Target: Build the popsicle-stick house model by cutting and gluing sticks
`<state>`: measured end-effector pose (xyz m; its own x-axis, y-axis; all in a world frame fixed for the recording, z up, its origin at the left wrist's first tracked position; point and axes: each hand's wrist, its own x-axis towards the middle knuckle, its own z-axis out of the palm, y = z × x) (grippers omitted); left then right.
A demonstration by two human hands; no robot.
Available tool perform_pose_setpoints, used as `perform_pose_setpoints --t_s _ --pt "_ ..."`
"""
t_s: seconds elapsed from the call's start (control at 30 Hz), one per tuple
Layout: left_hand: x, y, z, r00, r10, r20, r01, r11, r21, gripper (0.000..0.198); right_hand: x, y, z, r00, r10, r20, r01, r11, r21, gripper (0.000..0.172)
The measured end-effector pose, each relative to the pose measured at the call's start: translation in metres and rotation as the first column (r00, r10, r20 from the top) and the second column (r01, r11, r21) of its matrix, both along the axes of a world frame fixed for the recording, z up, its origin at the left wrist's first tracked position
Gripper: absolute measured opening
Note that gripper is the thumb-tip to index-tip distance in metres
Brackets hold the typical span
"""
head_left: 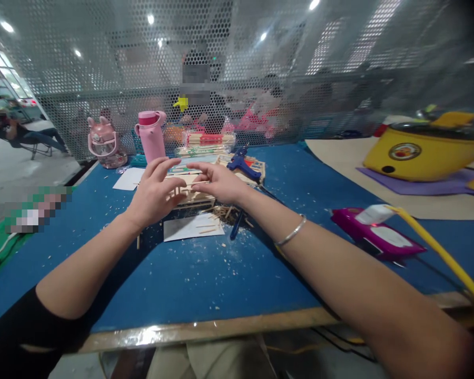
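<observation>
Head view: both arms are stretching forward over the blue table (205,279), and the hands are meeting at a small stick frame (193,197) well out from the near edge. The frame is lying with its long axis running left to right, directly between the two hands and slightly beyond the palms. The left hand (154,192) is spreading its fingers wide, open, over the frame's left end. The right hand (218,182) is covering the right end, its thumb and fingers drawing close together. Whether they are nipping a thin stick there cannot be told. Both hands are about equally near the frame. A bangle (292,231) is sitting on the right forearm.

Just in front of the frame a sheet of paper (191,227) is lying flat, with loose scraps (224,213) and a pen (235,230) beside it under the right wrist. Behind the frame a glue gun (243,166) and a stick bundle (210,139) are crowding the far side. A pink bottle (150,135) and a cup (102,143) are standing further left. Well to the right, a purple packet (375,235), a yellow hose (438,252) and a yellow cooker (422,152) are lying apart. Behind the mesh (102,63) another person is sitting.
</observation>
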<state>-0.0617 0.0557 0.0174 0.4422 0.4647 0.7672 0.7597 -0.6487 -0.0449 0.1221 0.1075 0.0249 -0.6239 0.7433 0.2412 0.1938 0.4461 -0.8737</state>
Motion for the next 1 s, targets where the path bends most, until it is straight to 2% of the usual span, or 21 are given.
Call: perform_pose_setpoints --t_s 0.1,0.2,0.3,0.4,0.47,0.57,0.63,0.7,0.73,0.8,0.83,0.87,0.93,1.0 --pt "0.002 -0.001 -0.002 1.000 0.024 -0.007 -0.024 0.998 0.055 0.008 0.001 -0.001 0.000 1.000 0.014 0.021 -0.014 1.000 -0.009 0.064" --pt "0.003 -0.001 -0.002 0.999 0.037 0.006 -0.037 0.997 0.069 0.007 0.002 -0.001 -0.001 0.998 0.019 0.052 -0.022 0.999 0.048 0.065" --pt "0.003 -0.005 0.003 0.996 0.075 0.053 -0.080 0.991 0.104 0.009 0.005 -0.003 0.007 0.997 -0.071 0.014 0.065 0.964 0.259 0.058" --pt "0.006 -0.016 0.009 0.986 0.106 0.125 -0.124 0.981 0.150 0.012 0.010 -0.014 0.025 0.982 -0.176 -0.061 0.185 0.873 0.452 0.036" --pt "0.009 -0.025 0.013 0.984 0.091 0.155 -0.115 0.981 0.158 0.013 0.014 -0.029 0.035 0.988 -0.152 0.025 0.121 0.868 0.481 0.024" --pt "0.020 -0.038 0.014 0.979 0.000 0.204 -0.020 0.995 0.095 0.014 0.016 -0.057 0.037 0.968 -0.065 0.244 -0.049 0.900 0.433 0.027" --pt "0.031 -0.045 0.013 0.948 -0.067 0.312 0.076 0.997 -0.019 0.015 0.015 -0.074 0.029 0.971 -0.074 0.228 -0.026 0.913 0.408 0.029" --pt "0.044 -0.051 0.009 0.840 -0.079 0.537 0.197 0.966 -0.165 0.017 0.012 -0.088 0.017 0.987 -0.114 0.110 0.074 0.947 0.313 0.032" --pt "0.050 -0.053 0.007 0.735 -0.052 0.676 0.280 0.931 -0.233 0.018 0.010 -0.093 0.012 0.992 -0.128 0.025 0.117 0.961 0.252 0.033" --pt "0.061 -0.057 0.001 0.504 0.040 0.863 0.509 0.793 -0.334 0.026 0.005 -0.100 0.002 0.976 -0.181 -0.121 0.197 0.970 0.139 0.035" --pt "0.064 -0.058 -0.002 0.437 0.085 0.895 0.587 0.727 -0.356 0.029 0.003 -0.102 -0.001 0.962 -0.218 -0.164 0.237 0.965 0.112 0.035" --pt "0.066 -0.058 -0.006 0.401 0.120 0.908 0.635 0.678 -0.371 0.030 0.001 -0.104 -0.004 0.951 -0.249 -0.181 0.271 0.956 0.109 0.035" --pt "0.065 -0.057 -0.011 0.337 0.158 0.928 0.692 0.627 -0.358 0.029 -0.003 -0.106 -0.008 0.944 -0.283 -0.168 0.308 0.940 0.148 0.034" --pt "0.061 -0.054 -0.014 0.325 0.167 0.931 0.709 0.609 -0.357 0.028 -0.003 -0.107 -0.008 0.958 -0.269 -0.103 0.285 0.937 0.204 0.034"
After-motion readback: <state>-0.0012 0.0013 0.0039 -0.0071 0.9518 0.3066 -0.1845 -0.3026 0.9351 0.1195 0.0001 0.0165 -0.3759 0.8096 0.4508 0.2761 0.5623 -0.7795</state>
